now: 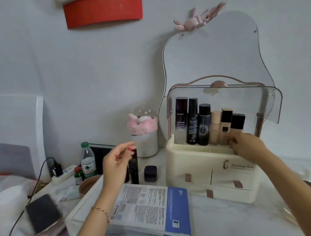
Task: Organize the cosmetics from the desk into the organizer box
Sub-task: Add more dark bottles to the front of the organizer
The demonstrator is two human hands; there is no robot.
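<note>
The cream organizer box [194, 163] stands on the desk at the right with its clear lid [241, 97] swung up. Several bottles stand in a row in its top compartment, from a tall purple bottle [181, 119] to a black-capped foundation bottle [237, 120] at the right end. My right hand [246, 144] reaches into that compartment, and its fingers wrap the base of the black-capped foundation bottle. My left hand [117, 163] hovers with fingers loosely apart over a slim dark bottle [134, 172] on the desk and holds nothing. A dark purple jar [150, 173] sits beside that bottle.
A wavy mirror [220, 58] leans behind the organizer. A pink domed holder [145, 135] stands at the back. A water bottle [87, 159], a small green-capped bottle [78, 175] and a power strip [63, 174] are at the left. A leaflet [149, 205] and a phone [43, 212] lie in front.
</note>
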